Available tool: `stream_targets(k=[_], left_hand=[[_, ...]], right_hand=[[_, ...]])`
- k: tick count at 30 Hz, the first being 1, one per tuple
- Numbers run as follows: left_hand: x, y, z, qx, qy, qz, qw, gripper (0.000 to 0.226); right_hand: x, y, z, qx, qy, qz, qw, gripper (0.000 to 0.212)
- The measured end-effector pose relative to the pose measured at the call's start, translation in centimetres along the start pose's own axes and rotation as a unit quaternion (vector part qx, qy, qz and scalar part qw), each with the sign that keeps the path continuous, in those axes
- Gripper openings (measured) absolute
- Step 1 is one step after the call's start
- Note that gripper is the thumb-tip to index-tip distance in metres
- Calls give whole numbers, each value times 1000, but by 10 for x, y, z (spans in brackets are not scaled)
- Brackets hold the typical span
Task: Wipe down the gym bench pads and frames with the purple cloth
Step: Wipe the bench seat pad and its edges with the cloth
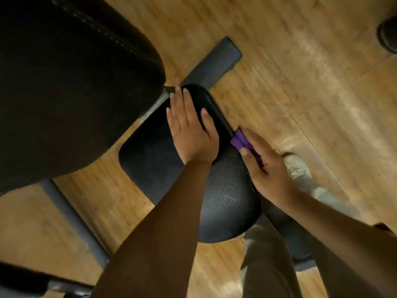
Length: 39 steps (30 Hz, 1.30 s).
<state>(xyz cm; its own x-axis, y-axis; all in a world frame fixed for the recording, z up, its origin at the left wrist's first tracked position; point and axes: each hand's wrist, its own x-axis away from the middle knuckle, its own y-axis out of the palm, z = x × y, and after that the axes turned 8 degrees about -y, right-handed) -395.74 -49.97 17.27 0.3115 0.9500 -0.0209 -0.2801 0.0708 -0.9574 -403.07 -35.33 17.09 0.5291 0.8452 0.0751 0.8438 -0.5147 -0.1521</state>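
Right hand point(268, 166) grip pressing purple cloth point(241, 140) against seat pad point(150, 155) edge, cloth lengthwise along it; left hand point(191, 130) flat, released

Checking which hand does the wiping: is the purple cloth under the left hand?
No, the purple cloth is pressed against the seat pad's side by the right hand; the left hand lies flat on top.

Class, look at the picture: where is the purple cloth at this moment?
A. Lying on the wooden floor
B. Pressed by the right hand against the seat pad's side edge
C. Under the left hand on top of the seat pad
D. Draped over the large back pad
B: the purple cloth sits under the right hand at the seat pad's right edge, while the left hand lies flat on top without it.
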Motion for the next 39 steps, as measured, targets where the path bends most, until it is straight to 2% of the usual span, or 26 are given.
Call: stream_targets(k=[8,12,21,24,30,32,39], left_hand=[[2,3,-3,1,5,-4,1000,54],[0,0,0,-5,8,-5,1000,55],[1,-1,-2,-11,31,0,999,58],[2,0,-3,-11,34,6,999,59],[1,-2,-5,-15,40,10,999,62],[1,-1,-5,-14,45,14,999,62],[2,1,-4,-6,42,35,998,60]], right_hand=[[-115,41,-6,-43,-10,1,999,38],[-145,48,-9,-96,29,-32,994,37],[25,-7,-13,-17,88,-29,996,47],[24,-6,-14,-4,95,-32,995,45],[-74,27,-2,-34,59,-14,998,42],[-82,32,-3,-54,58,-3,997,43],[55,-6,-8,-2,68,2,998,44]])
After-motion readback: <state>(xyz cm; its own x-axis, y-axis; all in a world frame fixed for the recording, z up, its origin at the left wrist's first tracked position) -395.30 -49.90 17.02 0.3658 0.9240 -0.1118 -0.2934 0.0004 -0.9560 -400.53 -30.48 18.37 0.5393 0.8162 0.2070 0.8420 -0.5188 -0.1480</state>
